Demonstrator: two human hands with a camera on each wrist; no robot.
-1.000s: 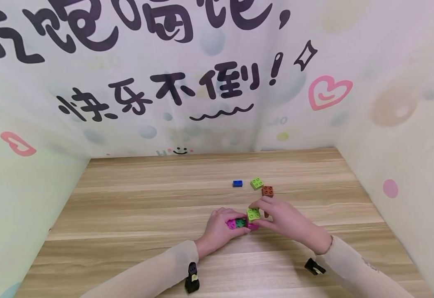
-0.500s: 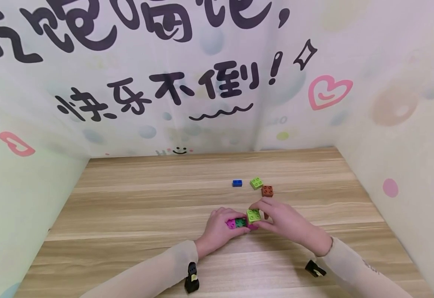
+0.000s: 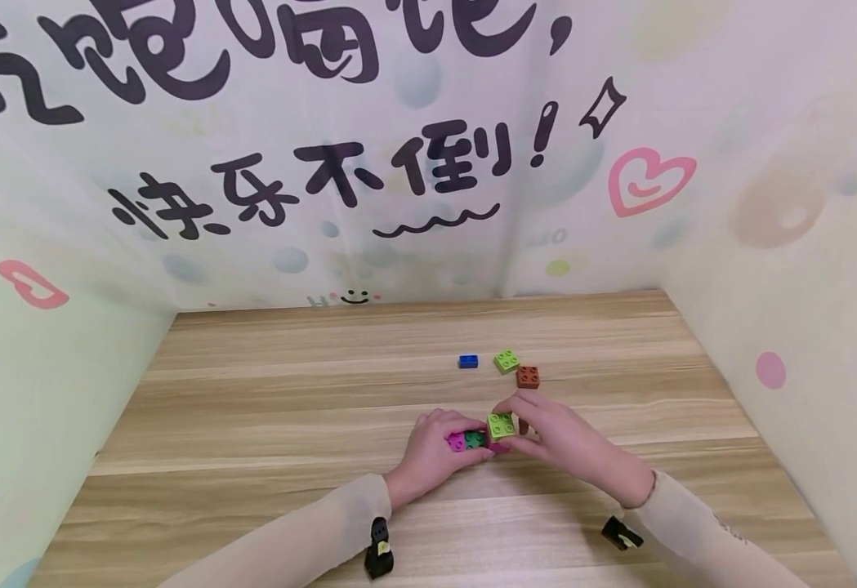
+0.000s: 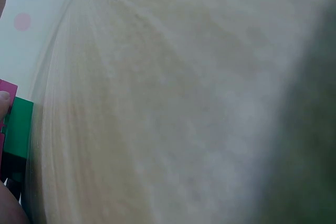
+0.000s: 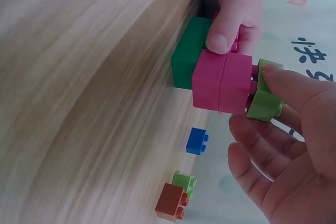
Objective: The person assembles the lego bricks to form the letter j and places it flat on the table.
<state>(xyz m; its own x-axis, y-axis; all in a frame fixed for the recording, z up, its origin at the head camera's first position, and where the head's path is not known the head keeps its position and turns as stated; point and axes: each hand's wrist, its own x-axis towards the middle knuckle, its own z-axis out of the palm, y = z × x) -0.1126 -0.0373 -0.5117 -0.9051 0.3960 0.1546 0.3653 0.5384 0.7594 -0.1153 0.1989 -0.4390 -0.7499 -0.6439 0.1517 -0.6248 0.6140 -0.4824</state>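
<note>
My left hand (image 3: 439, 445) grips a joined group of toy building bricks between thumb and fingers. A green brick (image 5: 190, 53) and magenta bricks (image 5: 220, 81) make up the visible part of that group, the magenta ones stacked in two layers. With thumb and fingers my right hand (image 3: 571, 437) pinches a lime green brick (image 5: 265, 94) on top of the magenta stack. In the right wrist view, magenta studs show in a narrow gap below the lime brick. The left wrist view catches only an edge of the green brick (image 4: 18, 127); the left palm hides part of the group.
Behind the hands on the wooden table (image 3: 266, 392) lie a small blue brick (image 3: 468, 361), a second lime brick (image 3: 506, 361) and a brown brick (image 3: 528, 376). The last two nearly touch. Printed cloth walls (image 3: 428, 261) enclose the table's back and sides.
</note>
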